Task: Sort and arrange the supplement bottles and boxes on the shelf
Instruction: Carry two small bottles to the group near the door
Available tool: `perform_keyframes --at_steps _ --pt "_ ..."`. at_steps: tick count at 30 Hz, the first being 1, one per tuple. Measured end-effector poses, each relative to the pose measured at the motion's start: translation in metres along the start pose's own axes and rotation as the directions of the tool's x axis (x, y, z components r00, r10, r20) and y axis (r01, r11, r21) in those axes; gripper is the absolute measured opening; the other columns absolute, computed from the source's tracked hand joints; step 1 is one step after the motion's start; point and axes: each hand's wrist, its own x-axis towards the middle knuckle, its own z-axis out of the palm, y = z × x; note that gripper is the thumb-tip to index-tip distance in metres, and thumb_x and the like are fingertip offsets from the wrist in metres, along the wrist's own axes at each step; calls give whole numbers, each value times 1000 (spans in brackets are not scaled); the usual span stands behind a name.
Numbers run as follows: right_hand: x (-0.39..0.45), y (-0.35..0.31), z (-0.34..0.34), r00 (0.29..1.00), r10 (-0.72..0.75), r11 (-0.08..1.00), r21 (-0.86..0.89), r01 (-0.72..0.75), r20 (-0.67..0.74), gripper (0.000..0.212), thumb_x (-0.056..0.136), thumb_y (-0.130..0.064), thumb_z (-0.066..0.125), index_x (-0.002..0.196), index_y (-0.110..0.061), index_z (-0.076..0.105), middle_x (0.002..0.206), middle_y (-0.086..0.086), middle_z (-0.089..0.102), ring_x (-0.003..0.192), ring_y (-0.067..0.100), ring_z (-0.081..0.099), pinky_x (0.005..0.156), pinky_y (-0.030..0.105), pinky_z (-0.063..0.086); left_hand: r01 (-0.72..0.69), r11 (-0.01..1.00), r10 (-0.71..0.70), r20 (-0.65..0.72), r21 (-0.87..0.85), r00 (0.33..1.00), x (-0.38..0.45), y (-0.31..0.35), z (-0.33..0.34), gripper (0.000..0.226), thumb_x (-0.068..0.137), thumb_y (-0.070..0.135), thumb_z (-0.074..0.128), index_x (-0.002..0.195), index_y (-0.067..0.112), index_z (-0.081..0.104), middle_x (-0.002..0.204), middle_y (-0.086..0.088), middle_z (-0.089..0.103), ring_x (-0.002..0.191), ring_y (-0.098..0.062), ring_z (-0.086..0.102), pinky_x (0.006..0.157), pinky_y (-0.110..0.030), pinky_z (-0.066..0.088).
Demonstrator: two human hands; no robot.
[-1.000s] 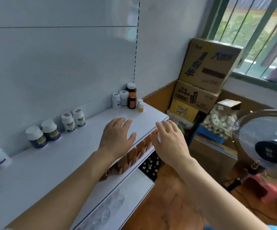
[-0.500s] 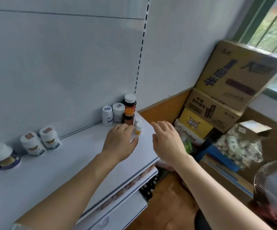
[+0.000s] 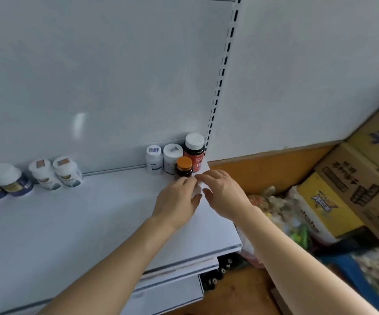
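A small white bottle [image 3: 197, 189] sits at the white shelf's [image 3: 106, 214] right end, pinched by the left hand [image 3: 176, 202]. The right hand [image 3: 223, 195] touches it, fingers relaxed. Just beyond stands an orange-capped dark bottle [image 3: 184, 167].

My left hand [image 3: 176, 202] and right hand [image 3: 223, 193] hide most of small white bottle [image 3: 197, 189]; grip unclear.
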Motion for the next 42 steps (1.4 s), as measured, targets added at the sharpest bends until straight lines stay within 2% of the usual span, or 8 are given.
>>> perform_keyframes --at_steps 7,10,15,19,25,30,35,42 --pt "17 16 7 989 -130 982 125 138 -69 16 87 -16 68 102 -15 66 96 2 67 81 26 63 66 41 55 97 995 -97 -6 -20 995 -5 -3 -7 24 93 31 57 115 21 57 119 6 61 97 -21 60 74 -33 49" --pt "15 19 4 989 -126 968 207 139 -74 17 87 -17 68 105 -15 66 94 0 67 80 18 63 69 36 56 170 979 -172 -8 -112 985 -11 -14 -16 27 91 25 59 119 25 60 114 10 62 93 -17 62 80 -32 50" --pt "15 9 -18 994 45 818 567 -92 96 16 92 -17 64 107 -24 66 99 -10 69 83 1 67 71 15 53 277 840 -317 -7 -466 948 -17 -28 -35 18 92 26 63 109 33 66 104 16 69 88 -5 67 82 -30 55" --pt "19 -5 -21 981 25 734 663 -148 192 16 92 -23 63 106 -30 67 100 -9 70 80 11 70 78 36 60 295 739 -357 19 -606 934 -27 -31 -46 15 90 34 64 104 37 69 99 19 70 84 -17 70 79 -41 59" --pt "16 -34 -27 968 -32 755 640 -141 250 28 94 -30 62 122 -27 66 98 -4 70 74 12 68 74 29 58 332 685 -413 30 -648 910 -42 -32 -61 25 88 34 71 112 25 71 101 2 70 84 -18 70 73 -41 61" --pt "13 -66 -29 965 -28 751 642 -151 261 18 93 -32 65 108 -23 70 86 -5 72 70 16 68 69 30 58 368 671 -429 68 -644 901 -63 -38 -78 24 87 40 71 103 22 72 98 -2 70 77 -20 71 65 -41 62" --pt "7 -112 -26 963 -25 722 671 -168 268 17 89 -31 71 103 -22 69 93 -3 71 72 13 69 68 29 59 380 653 -438 82 -655 895 -97 -51 -102 28 86 42 71 102 19 67 93 1 73 79 -15 70 61 -31 60" --pt "-2 -211 -4 967 -17 721 673 -163 253 14 83 -33 78 92 -28 70 92 -4 71 67 18 69 50 20 45 372 583 -516 24 -723 856 -168 -97 -151 25 87 34 72 109 22 72 93 -3 73 75 -20 72 65 -44 62"
